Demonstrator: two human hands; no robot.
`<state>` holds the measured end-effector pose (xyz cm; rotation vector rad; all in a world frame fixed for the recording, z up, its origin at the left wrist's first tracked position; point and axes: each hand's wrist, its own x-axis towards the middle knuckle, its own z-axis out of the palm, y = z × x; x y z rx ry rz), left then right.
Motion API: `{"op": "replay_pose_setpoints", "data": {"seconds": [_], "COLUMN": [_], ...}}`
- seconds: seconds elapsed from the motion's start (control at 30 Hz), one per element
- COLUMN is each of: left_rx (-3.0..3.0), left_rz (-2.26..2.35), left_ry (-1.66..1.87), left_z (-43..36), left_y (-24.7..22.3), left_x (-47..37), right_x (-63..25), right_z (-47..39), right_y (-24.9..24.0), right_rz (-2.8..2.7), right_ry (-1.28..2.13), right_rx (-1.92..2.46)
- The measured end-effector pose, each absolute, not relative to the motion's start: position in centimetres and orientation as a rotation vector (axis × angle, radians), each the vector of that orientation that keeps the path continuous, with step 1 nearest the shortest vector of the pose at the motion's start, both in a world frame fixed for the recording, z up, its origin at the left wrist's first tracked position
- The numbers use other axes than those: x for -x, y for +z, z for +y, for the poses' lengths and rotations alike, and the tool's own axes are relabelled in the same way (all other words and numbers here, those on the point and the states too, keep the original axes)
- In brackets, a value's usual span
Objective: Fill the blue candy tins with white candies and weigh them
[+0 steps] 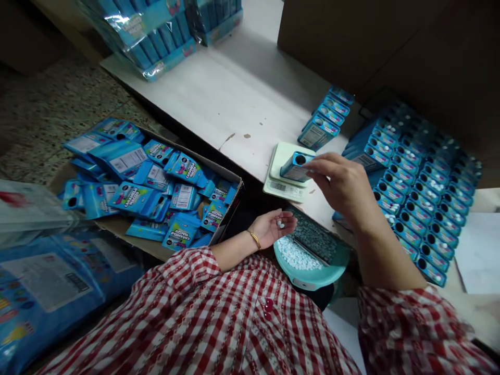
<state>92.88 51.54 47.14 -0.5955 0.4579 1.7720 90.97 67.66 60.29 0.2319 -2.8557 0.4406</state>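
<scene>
A small blue box [294,170] with a round hole in its top stands on a pale green scale [273,185]. The fingers of my right hand [339,182] are at the box's right edge, thumb and fingers close together; whether they grip the box or a candy is too small to tell. My left hand [271,228] is turned palm up below the scale, with a few small white candies [280,224] lying in it. Just under that hand sits a turquoise bowl [312,284] of white candies [299,256].
Many blue boxes [417,198] stand in rows at the right, with a short row [318,133] behind the scale. A carton [234,200] of blue packs is at the left. Wrapped stacks [156,41] sit on the white table [234,99]. Brown cardboard [351,36] rises behind.
</scene>
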Motion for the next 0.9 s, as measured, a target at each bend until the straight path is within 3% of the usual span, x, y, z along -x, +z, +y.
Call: {"op": "replay_pose_setpoints", "data": {"seconds": [0.33,0.53,0.67,0.9], "left_rx": [0.623,0.595,0.591,0.729], "left_rz": [0.488,0.447,0.365,0.320], "left_ry": [1.768,1.789,1.799,1.658], "left_z": [50.7,50.4,50.6,50.9], "left_y": [46.7,47.0,47.3,48.8], "left_x": [-92.6,-92.4,-93.3,-94.3], "right_x": [-88.1,-91.9,-96.1,-98.7], "right_z": [68.8,66.5,63.5,61.3], "right_y": [59.0,61.0,58.9,55.1], "right_rz": [-2.877,-2.868,-3.145,-3.416], "right_ry": [0.316,0.486,0.614,0.312], "right_rx": [-0.206,-0.243,-0.513,-0.639]}}
